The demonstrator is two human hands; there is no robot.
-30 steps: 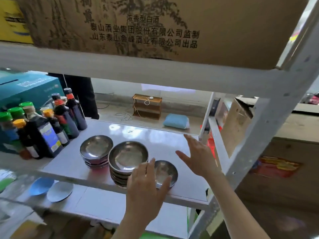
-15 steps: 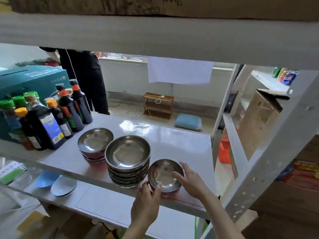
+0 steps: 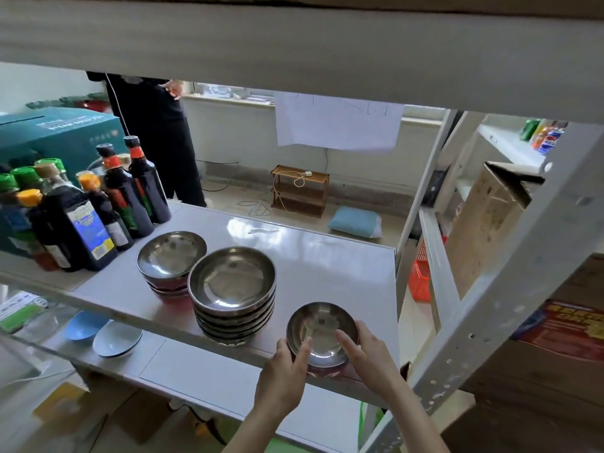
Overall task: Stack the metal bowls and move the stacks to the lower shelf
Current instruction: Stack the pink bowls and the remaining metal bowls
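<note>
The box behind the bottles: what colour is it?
The box is teal green; the head view shows it.

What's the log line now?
left hand, right hand: grip small round metal bowl | on grey shelf | beside tall metal bowl stack

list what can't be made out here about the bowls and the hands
- Head view: whether the small bowl is one or several; the left hand and right hand gripping it cover its sides.
- Head view: the lower right part of the back stack, hidden by the tall stack.
- Head view: the bottle labels, too blurred to read.
</note>
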